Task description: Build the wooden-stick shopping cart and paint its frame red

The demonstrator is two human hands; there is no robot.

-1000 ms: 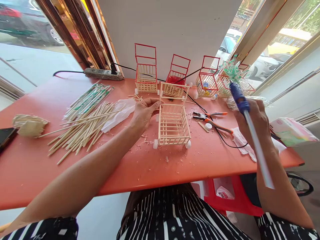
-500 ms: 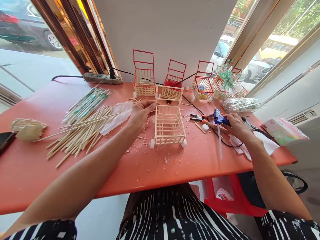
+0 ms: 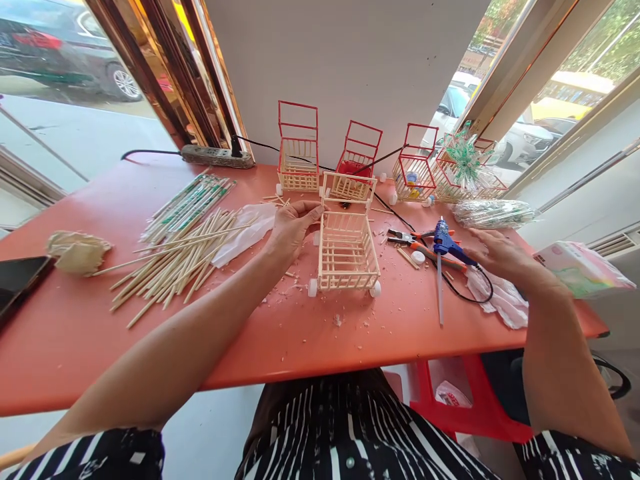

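A small cart of pale wooden sticks (image 3: 347, 250) with white wheels stands on the orange table (image 3: 280, 340). My left hand (image 3: 293, 227) pinches its upper left rim. A blue glue gun (image 3: 444, 243) with a clear glue stick lies on the table to the right of the cart. Just right of the gun, my right hand (image 3: 500, 253) hovers with fingers apart, holding nothing.
A pile of wooden sticks (image 3: 175, 257) lies at the left. Red-framed stick carts (image 3: 299, 157) line the back wall. Orange-handled pliers (image 3: 417, 240), a white cloth (image 3: 500, 300), a tissue pack (image 3: 580, 270), a power strip (image 3: 210, 156) and a phone (image 3: 17, 283) are around.
My right hand lowered the glue gun from the air onto the table and let go of it. My left hand stayed on the cart.
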